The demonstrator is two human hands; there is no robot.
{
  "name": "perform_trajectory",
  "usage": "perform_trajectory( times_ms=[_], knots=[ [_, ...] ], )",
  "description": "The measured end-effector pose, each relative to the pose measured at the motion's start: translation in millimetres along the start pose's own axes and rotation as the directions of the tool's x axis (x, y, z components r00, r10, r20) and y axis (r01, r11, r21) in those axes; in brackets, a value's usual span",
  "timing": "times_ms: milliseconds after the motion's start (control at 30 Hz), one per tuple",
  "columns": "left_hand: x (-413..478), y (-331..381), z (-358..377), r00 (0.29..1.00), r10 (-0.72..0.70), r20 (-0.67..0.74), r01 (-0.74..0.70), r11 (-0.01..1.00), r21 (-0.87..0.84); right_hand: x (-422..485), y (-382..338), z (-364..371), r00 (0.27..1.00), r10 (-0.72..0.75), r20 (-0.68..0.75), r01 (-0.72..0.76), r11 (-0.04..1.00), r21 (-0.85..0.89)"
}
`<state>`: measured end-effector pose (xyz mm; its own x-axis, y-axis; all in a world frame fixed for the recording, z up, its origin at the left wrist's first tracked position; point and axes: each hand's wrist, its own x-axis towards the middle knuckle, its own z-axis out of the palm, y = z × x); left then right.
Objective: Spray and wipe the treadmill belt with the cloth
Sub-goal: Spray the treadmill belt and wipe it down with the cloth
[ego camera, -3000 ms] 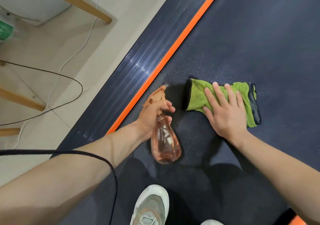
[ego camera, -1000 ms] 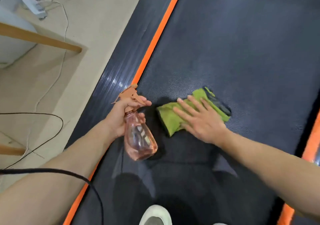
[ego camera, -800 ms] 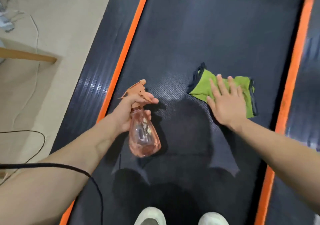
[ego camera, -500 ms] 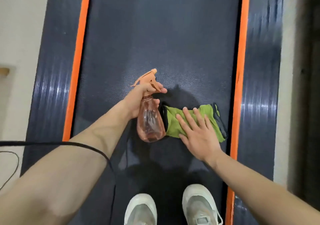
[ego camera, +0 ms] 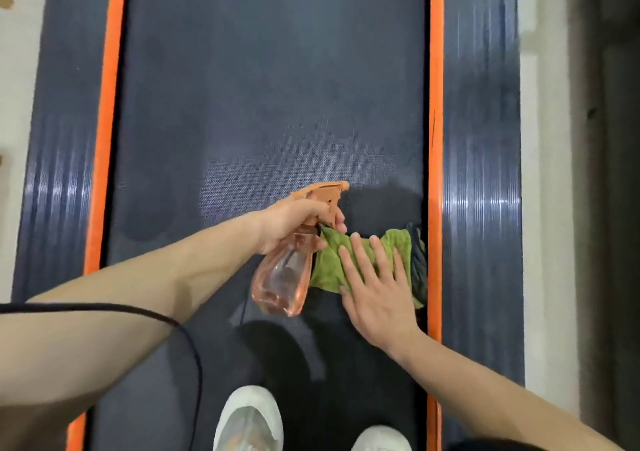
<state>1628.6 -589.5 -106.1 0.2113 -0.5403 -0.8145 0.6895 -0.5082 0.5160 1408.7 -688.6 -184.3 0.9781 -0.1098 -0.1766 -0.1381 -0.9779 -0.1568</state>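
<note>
The likeliest trouble is crowding. The left hand (ego camera: pixel 294 220) is clamped round the neck of the bottle (ego camera: pixel 280 277), whose body hangs just beside and partly over the left edge of the cloth (ego camera: pixel 327 263), so a sideways wipe would probably knock the bottle or drag cloth under it. The right hand (ego camera: pixel 379 287) lies flat with fingers (ego camera: pixel 356 260) spread, pressing the cloth onto the belt (ego camera: pixel 270 86) at its right side. The cloth's dark hem reaches the right orange strip (ego camera: pixel 435 104); pushed further, it could bunch against that edge or catch in the seam there. The nozzle points right, across the belt just ahead of the cloth, so a squeeze now may wet the rail (ego camera: pixel 481 138) or the fingers rather than the belt. The person stands on the belt, shoes (ego camera: pixel 247 419) at the bottom of the view. A damp belt may be slippery underfoot, and it may roll under a hard push. A black cable (ego camera: pixel 104 308) draped over the left forearm could snag as the arm swings. The belt is dark and finely textured, with a paler sheen ahead of the bottle that may be spray or glare; the view does not tell which. A matching strip and ribbed rail run down the left side. Pale floor (ego camera: pixel 542 173) shows beyond each rail, and a dark upright edge at far right is too blurred to name.
</note>
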Motion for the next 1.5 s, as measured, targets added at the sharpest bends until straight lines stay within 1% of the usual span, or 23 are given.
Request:
perform_trajectory(
  times_ms=[67, 200, 267, 333, 400, 533, 567, 633, 667, 767, 833, 900, 1000, 1100, 1133, 1200, 1267, 1300, 1367, 1400, 1433, 1467, 1500],
  knots=[
    [-4.7, 1.1, 2.6, 1.000, 0.003, -0.031, -0.001, 0.999, 0.045, -3.9, -5.2, 2.9, 0.999, -0.032, -0.003, 0.032, 0.999, 0.010],
    [-9.0, 4.0, 3.0, 0.987, 0.004, -0.163, 0.016, 0.992, 0.122, -4.1, 0.7, 6.6, 0.997, -0.071, -0.009, 0.071, 0.997, 0.002],
    [-7.2, 0.8, 2.1, 0.990, -0.010, -0.143, 0.031, 0.988, 0.151, -2.4, 3.2, 7.4, 0.996, -0.084, -0.019, 0.084, 0.996, -0.002],
    [-7.3, -3.1, 0.5, 0.995, -0.028, -0.096, 0.041, 0.990, 0.137, -2.5, 3.2, 8.5, 0.995, -0.087, -0.038, 0.087, 0.996, 0.005],
    [-6.3, -9.5, -2.3, 0.992, -0.035, -0.118, 0.048, 0.993, 0.107, -2.8, 2.1, 9.4, 0.995, -0.085, -0.060, 0.085, 0.996, 0.000],
    [-13.5, -24.5, -13.7, 0.983, -0.063, -0.172, 0.093, 0.981, 0.172, -3.8, -1.0, 9.0, 0.996, -0.064, -0.068, 0.064, 0.998, -0.002],
    [-17.5, -26.7, -17.0, 0.986, -0.070, -0.154, 0.096, 0.980, 0.172, -4.5, -1.8, 8.5, 0.996, -0.068, -0.064, 0.068, 0.998, -0.003],
    [-24.7, -29.4, -24.5, 0.992, -0.023, -0.122, 0.042, 0.987, 0.156, -6.2, -2.7, 7.4, 0.993, -0.102, -0.059, 0.101, 0.995, -0.012],
    [-27.0, -31.1, -29.3, 0.990, -0.011, -0.140, 0.032, 0.988, 0.148, -6.8, -3.3, 7.2, 0.989, -0.136, -0.053, 0.135, 0.991, -0.021],
    [-36.6, -35.7, -39.4, 0.961, -0.036, -0.274, 0.070, 0.991, 0.114, -7.0, -9.6, 7.7, 0.958, -0.286, 0.001, 0.285, 0.958, -0.033],
    [-45.6, -39.2, -47.1, 0.939, -0.075, -0.335, 0.101, 0.993, 0.060, -1.6, -17.1, 7.7, 0.933, -0.360, 0.021, 0.361, 0.932, -0.037],
    [-56.4, -43.5, -58.1, 0.936, -0.083, -0.342, 0.092, 0.996, 0.011, 7.1, -26.2, 7.0, 0.918, -0.396, 0.031, 0.396, 0.918, -0.031],
    [-75.6, -49.5, -74.4, 0.934, -0.066, -0.352, 0.066, 0.998, -0.013, 22.1, -37.8, 7.2, 0.894, -0.447, 0.044, 0.448, 0.893, -0.029],
    [-94.1, -62.0, -90.3, 0.916, -0.101, -0.388, 0.103, 0.995, -0.015, 36.3, -48.1, 6.1, 0.875, -0.482, 0.054, 0.484, 0.874, -0.044],
    [-100.2, -66.2, -93.9, 0.914, -0.103, -0.393, 0.092, 0.995, -0.048, 39.9, -51.6, 5.3, 0.871, -0.487, 0.061, 0.490, 0.870, -0.047],
    [-110.5, -75.8, -102.6, 0.907, -0.078, -0.413, 0.023, 0.990, -0.137, 42.7, -59.3, 4.0, 0.868, -0.491, 0.077, 0.495, 0.867, -0.051],
    [-119.8, -85.2, -112.7, 0.882, -0.066, -0.467, -0.008, 0.988, -0.155, 43.0, -67.0, 3.1, 0.858, -0.509, 0.077, 0.513, 0.857, -0.053],
    [-123.1, -90.7, -119.1, 0.871, -0.072, -0.486, -0.002, 0.989, -0.150, 45.4, -70.1, 2.5, 0.840, -0.535, 0.089, 0.540, 0.840, -0.045],
    [-134.0, -98.6, -128.7, 0.868, -0.104, -0.485, 0.013, 0.982, -0.187, 65.3, -71.6, 0.3, 0.755, -0.645, 0.117, 0.652, 0.757, -0.034],
    [-141.0, -101.8, -132.9, 0.871, -0.112, -0.478, 0.009, 0.977, -0.214, 86.4, -71.6, -1.9, 0.728, -0.673, 0.132, 0.682, 0.731, -0.033],
    [-146.5, -106.1, -138.2, 0.874, -0.092, -0.477, -0.023, 0.973, -0.228, 115.6, -71.9, -5.1, 0.741, -0.659, 0.131, 0.668, 0.743, -0.044],
    [-151.6, -109.9, -142.6, 0.874, -0.062, -0.482, -0.065, 0.968, -0.242, 150.0, -73.0, -9.5, 0.793, -0.601, 0.102, 0.608, 0.791, -0.066],
    [-155.3, -113.4, -147.6, 0.868, -0.024, -0.497, -0.125, 0.957, -0.264, 186.4, -75.6, -16.1, 0.866, -0.495, 0.063, 0.499, 0.864, -0.072]
  ],
)
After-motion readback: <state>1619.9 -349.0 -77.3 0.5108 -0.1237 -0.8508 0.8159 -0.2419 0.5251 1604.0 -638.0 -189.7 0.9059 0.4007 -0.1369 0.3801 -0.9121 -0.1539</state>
